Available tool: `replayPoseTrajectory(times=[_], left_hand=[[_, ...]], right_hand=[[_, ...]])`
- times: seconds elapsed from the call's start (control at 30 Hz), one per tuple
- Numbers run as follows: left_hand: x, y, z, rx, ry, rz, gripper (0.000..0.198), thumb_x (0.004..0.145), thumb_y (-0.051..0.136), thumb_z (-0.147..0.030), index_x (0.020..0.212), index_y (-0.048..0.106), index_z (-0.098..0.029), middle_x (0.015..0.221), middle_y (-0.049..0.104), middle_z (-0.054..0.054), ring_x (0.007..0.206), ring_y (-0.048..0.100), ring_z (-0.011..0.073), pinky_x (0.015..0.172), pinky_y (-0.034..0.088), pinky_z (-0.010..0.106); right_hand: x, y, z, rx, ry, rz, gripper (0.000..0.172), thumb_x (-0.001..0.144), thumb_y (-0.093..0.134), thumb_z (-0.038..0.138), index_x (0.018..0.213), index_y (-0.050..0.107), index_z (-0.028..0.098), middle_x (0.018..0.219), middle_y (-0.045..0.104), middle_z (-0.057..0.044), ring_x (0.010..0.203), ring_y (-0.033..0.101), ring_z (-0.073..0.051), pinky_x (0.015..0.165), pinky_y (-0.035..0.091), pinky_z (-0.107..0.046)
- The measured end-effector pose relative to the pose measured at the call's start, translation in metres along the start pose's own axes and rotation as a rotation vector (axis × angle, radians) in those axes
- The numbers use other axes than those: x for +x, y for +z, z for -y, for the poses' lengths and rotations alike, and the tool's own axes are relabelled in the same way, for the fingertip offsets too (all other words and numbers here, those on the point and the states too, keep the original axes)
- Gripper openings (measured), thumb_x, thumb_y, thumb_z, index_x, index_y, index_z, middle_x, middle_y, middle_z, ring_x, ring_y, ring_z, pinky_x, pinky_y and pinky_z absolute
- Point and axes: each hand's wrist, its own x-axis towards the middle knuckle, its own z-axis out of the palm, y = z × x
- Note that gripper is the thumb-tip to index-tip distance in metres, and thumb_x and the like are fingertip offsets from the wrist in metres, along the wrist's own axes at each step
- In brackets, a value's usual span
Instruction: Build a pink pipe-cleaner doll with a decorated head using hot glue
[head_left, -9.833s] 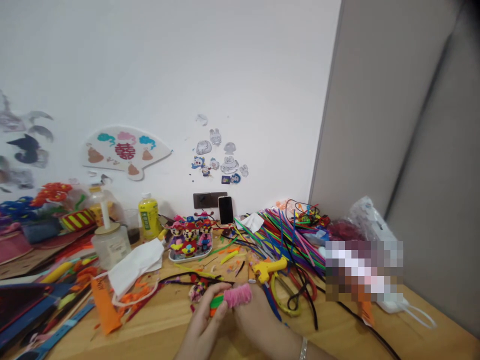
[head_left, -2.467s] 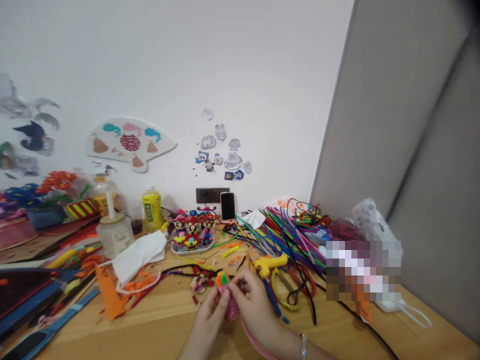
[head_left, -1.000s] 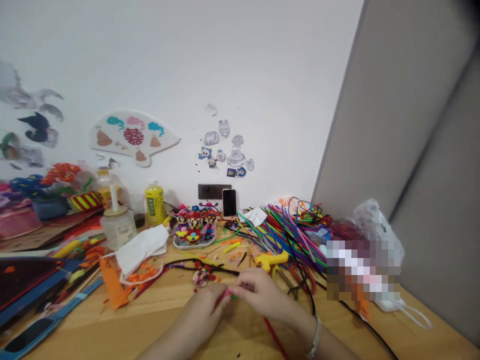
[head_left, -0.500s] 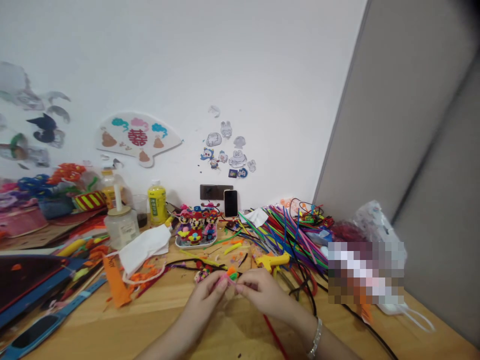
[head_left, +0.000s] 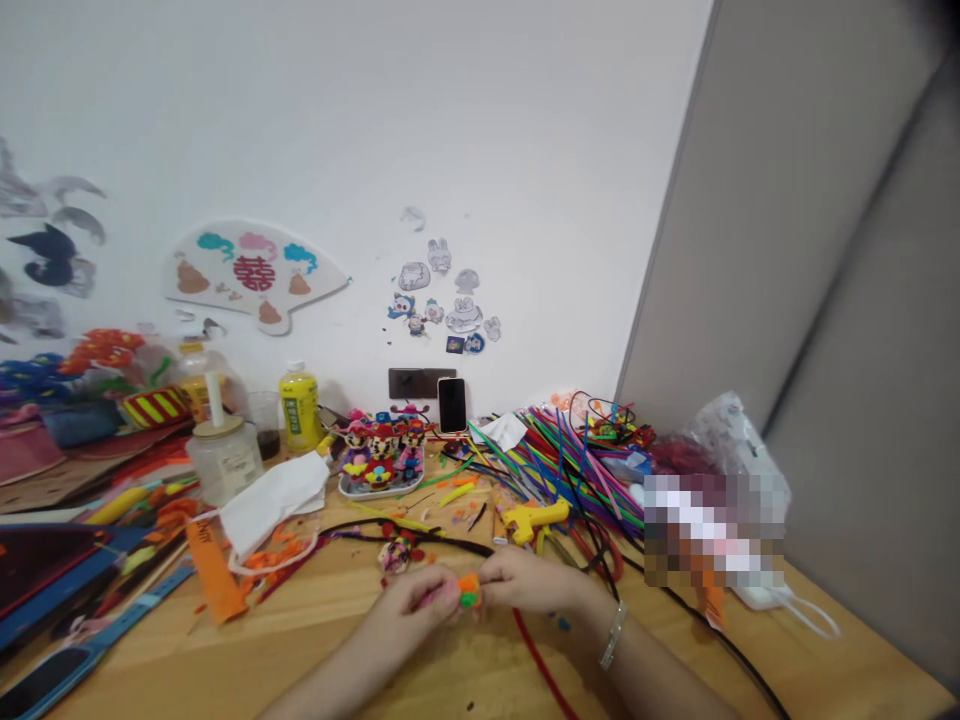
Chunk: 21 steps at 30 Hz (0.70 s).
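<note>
Between my two hands, low in the middle of the view, is a small orange and green craft piece (head_left: pixel 469 590) with a bit of pink at its left. My left hand (head_left: pixel 424 598) has its fingers closed around the pink end. My right hand (head_left: pixel 517 580) pinches at the orange side from the right, its fingertips partly hidden. A small multicoloured figure (head_left: pixel 394 556) lies on the wooden table just beyond my left hand. Red pipe cleaner (head_left: pixel 536 655) runs down beside my right wrist.
A tray of small figures (head_left: pixel 381 488), a phone (head_left: pixel 451 405) and a yellow glue gun (head_left: pixel 534 518) stand beyond my hands. Many coloured pipe cleaners (head_left: pixel 577 470) are heaped at right. At left are a white mask (head_left: pixel 274 500), a jar (head_left: pixel 225 460) and a yellow bottle (head_left: pixel 300 408).
Both hands have moved slightly lower in view. The craft piece has turned, so more of its orange and green part shows and less pink. The whole view has shifted a little.
</note>
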Motion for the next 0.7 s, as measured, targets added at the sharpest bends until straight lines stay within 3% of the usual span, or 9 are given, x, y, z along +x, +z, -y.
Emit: replayPoseTrajectory(times=[0.1,0.23,0.43,0.57,0.7], left_hand=[[-0.005,0.0,-0.004,0.364,0.033,0.095,0.04,0.078,0.044,-0.051,0.064,0.057,-0.016,0.055,0.044,-0.005,0.054,0.04,0.0124,0.05,0.028,0.022],[-0.009,0.003,-0.004,0.604,0.058,0.12,0.031,0.082,0.041,-0.04,0.074,0.06,-0.018,0.068,0.061,0.001,0.062,0.051,0.0156,0.056,0.034,0.022],[-0.009,0.005,-0.005,0.667,0.038,0.099,0.024,0.084,0.04,-0.031,0.081,0.061,-0.021,0.079,0.069,0.005,0.07,0.06,0.0193,0.06,0.039,0.024],[-0.009,0.005,-0.007,0.637,0.031,0.019,0.021,0.083,0.04,-0.029,0.083,0.059,-0.021,0.084,0.069,0.006,0.075,0.061,0.0204,0.065,0.04,0.026],[-0.005,0.003,0.0,0.601,0.01,-0.106,0.023,0.085,0.037,-0.032,0.082,0.056,-0.02,0.081,0.067,0.007,0.073,0.059,0.0203,0.064,0.039,0.026]], right_hand=[[0.001,-0.002,-0.007,-0.062,0.023,-0.016,0.019,0.075,0.055,0.027,0.068,0.066,0.013,0.056,0.051,0.004,0.055,0.043,-0.008,0.05,0.032,-0.016],[0.001,0.0,0.003,-0.117,0.063,-0.107,0.015,0.073,0.058,0.025,0.071,0.067,0.013,0.055,0.049,0.005,0.053,0.041,-0.008,0.047,0.029,-0.016],[-0.003,0.012,0.034,-0.553,0.003,-0.327,0.018,0.077,0.054,0.024,0.065,0.063,0.014,0.06,0.056,0.001,0.056,0.047,-0.01,0.049,0.028,-0.02],[-0.006,0.018,0.042,-0.801,-0.146,-0.366,0.017,0.081,0.048,0.024,0.071,0.059,0.015,0.068,0.061,-0.003,0.063,0.051,-0.014,0.055,0.03,-0.023],[-0.008,0.021,0.043,-0.883,-0.194,-0.376,0.022,0.086,0.04,0.022,0.075,0.057,0.015,0.07,0.062,-0.005,0.063,0.054,-0.015,0.057,0.032,-0.025]])
